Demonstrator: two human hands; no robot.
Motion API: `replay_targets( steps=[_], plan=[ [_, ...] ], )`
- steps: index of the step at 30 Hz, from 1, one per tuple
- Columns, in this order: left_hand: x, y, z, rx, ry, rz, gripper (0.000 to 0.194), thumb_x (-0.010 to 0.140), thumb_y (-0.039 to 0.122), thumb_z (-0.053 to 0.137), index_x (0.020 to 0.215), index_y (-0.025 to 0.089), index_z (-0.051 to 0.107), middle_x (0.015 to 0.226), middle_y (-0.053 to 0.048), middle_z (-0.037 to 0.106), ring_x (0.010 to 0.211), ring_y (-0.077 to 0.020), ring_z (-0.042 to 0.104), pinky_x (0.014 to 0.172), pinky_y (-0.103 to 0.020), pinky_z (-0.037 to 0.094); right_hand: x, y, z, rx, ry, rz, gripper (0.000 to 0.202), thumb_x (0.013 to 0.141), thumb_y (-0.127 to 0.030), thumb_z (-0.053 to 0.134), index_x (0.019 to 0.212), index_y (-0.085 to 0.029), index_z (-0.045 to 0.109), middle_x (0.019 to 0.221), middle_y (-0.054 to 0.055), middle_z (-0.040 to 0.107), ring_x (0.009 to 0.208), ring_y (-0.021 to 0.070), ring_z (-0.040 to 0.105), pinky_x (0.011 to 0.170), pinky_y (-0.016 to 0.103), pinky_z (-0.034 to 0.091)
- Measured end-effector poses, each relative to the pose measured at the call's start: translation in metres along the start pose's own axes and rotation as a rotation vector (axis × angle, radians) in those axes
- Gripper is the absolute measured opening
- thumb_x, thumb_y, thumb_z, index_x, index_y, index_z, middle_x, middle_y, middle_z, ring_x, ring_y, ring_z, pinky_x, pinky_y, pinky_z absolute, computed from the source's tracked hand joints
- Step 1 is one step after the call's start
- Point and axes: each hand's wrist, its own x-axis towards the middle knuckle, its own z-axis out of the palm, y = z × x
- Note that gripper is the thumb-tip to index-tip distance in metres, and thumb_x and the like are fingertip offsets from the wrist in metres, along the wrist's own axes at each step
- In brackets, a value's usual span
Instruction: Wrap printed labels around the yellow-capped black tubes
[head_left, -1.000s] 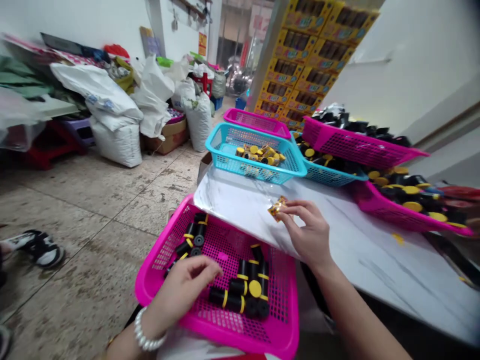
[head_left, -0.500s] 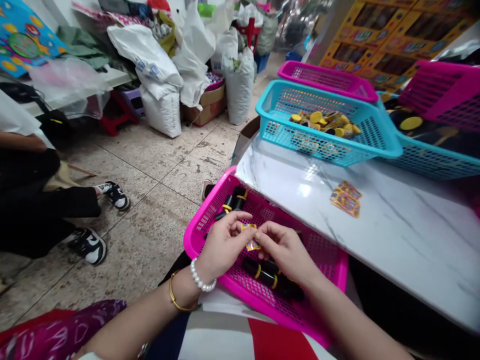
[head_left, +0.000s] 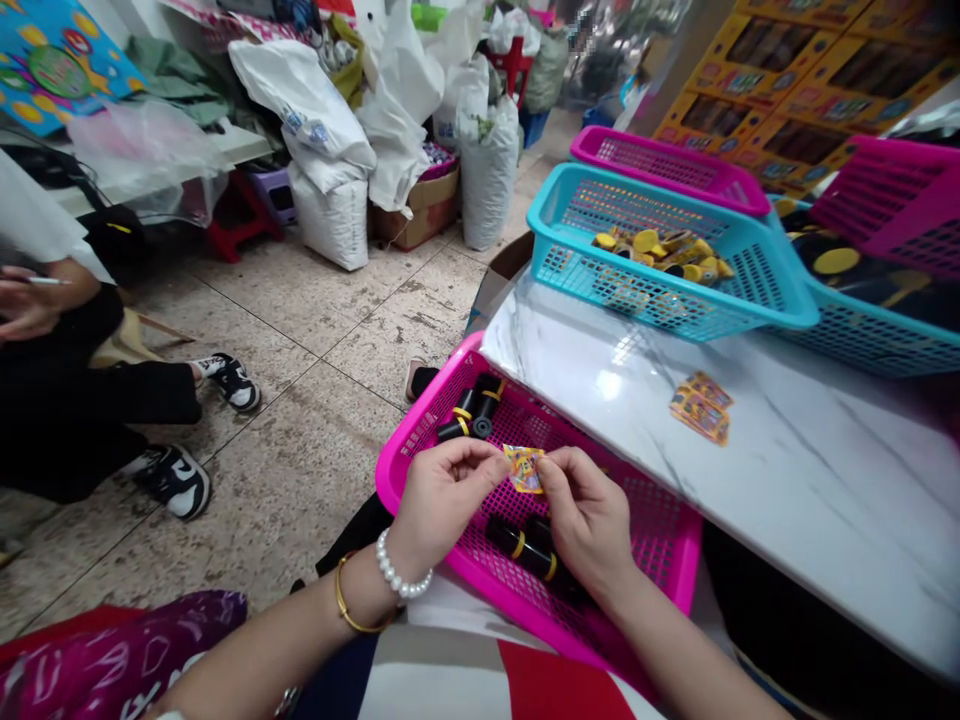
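A small printed yellow-orange plastic sleeve (head_left: 525,469) is stretched between my two hands. My left hand (head_left: 448,495) pinches its left edge, and my right hand (head_left: 589,512) pinches its right edge. Both hands are above a pink basket (head_left: 396,465). Inside the basket lie black tubes with yellow bands (head_left: 525,548), some partly hidden under my right hand. Several more black pieces (head_left: 474,403) rest at its far left end. On the white marble-patterned table lie similar flat printed sleeves (head_left: 701,408).
A blue basket (head_left: 667,310) with yellow pieces stands on the table (head_left: 810,450), with a pink basket (head_left: 667,165) behind it. Yellow boxes (head_left: 780,80) are stacked at the back right. White sacks (head_left: 328,210) stand on the floor. A seated person (head_left: 67,400) is at left.
My hands have drawn slightly apart, so the sleeve is spread and shows more of its print. The seated person's hands have come into view at left.
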Motion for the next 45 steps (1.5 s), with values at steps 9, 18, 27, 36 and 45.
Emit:
replay_targets(
  steps=[9, 18, 27, 36, 45],
  plan=[
    [0.003, -0.006, 0.001, 0.025, -0.023, -0.024, 0.024, 0.081, 0.037, 0.067, 0.078, 0.014, 0.066, 0.054, 0.004, 0.051, 0.046, -0.0055, 0.040, 0.042, -0.018, 0.029, 0.007, -0.005, 0.005, 0.390, -0.220, 0.307, 0.027, 0.086, -0.044, 0.061, 0.077, -0.018, 0.060, 0.060, -0.002, 0.056, 0.052, 0.0113, 0.052, 0.048, 0.022, 0.045],
    [-0.004, -0.005, 0.000, 0.027, 0.084, 0.146, 0.023, 0.087, 0.035, 0.060, 0.088, 0.015, 0.072, 0.063, 0.001, 0.057, 0.049, -0.0069, 0.044, 0.049, -0.020, 0.039, 0.005, -0.004, 0.006, 0.347, -0.084, 0.274, 0.029, 0.086, -0.044, 0.061, 0.075, -0.017, 0.063, 0.057, -0.002, 0.055, 0.047, 0.0100, 0.049, 0.045, 0.021, 0.042],
    [0.002, -0.006, -0.002, 0.063, 0.137, 0.177, 0.011, 0.077, 0.026, 0.072, 0.081, 0.016, 0.070, 0.080, -0.002, 0.063, 0.065, -0.0102, 0.054, 0.058, -0.022, 0.043, -0.001, 0.004, 0.008, 0.168, -0.050, 0.025, 0.011, 0.088, -0.029, 0.061, 0.085, -0.020, 0.067, 0.073, 0.001, 0.062, 0.063, 0.0132, 0.056, 0.058, 0.023, 0.047],
    [0.002, -0.006, -0.003, 0.056, 0.087, 0.199, 0.012, 0.079, 0.025, 0.069, 0.085, 0.017, 0.074, 0.085, -0.005, 0.065, 0.074, -0.0137, 0.056, 0.066, -0.025, 0.046, -0.003, 0.010, 0.008, 0.155, -0.047, -0.027, 0.008, 0.089, -0.023, 0.061, 0.082, -0.021, 0.065, 0.072, -0.001, 0.060, 0.063, 0.0119, 0.055, 0.059, 0.023, 0.045],
    [-0.001, -0.006, -0.001, -0.045, 0.102, 0.197, 0.013, 0.078, 0.026, 0.070, 0.086, 0.016, 0.072, 0.079, -0.003, 0.063, 0.065, -0.0094, 0.053, 0.059, -0.021, 0.044, -0.003, 0.007, 0.009, 0.086, -0.076, -0.065, 0.015, 0.090, -0.025, 0.059, 0.077, -0.019, 0.064, 0.065, -0.001, 0.056, 0.059, 0.0117, 0.051, 0.055, 0.023, 0.040]
  ],
)
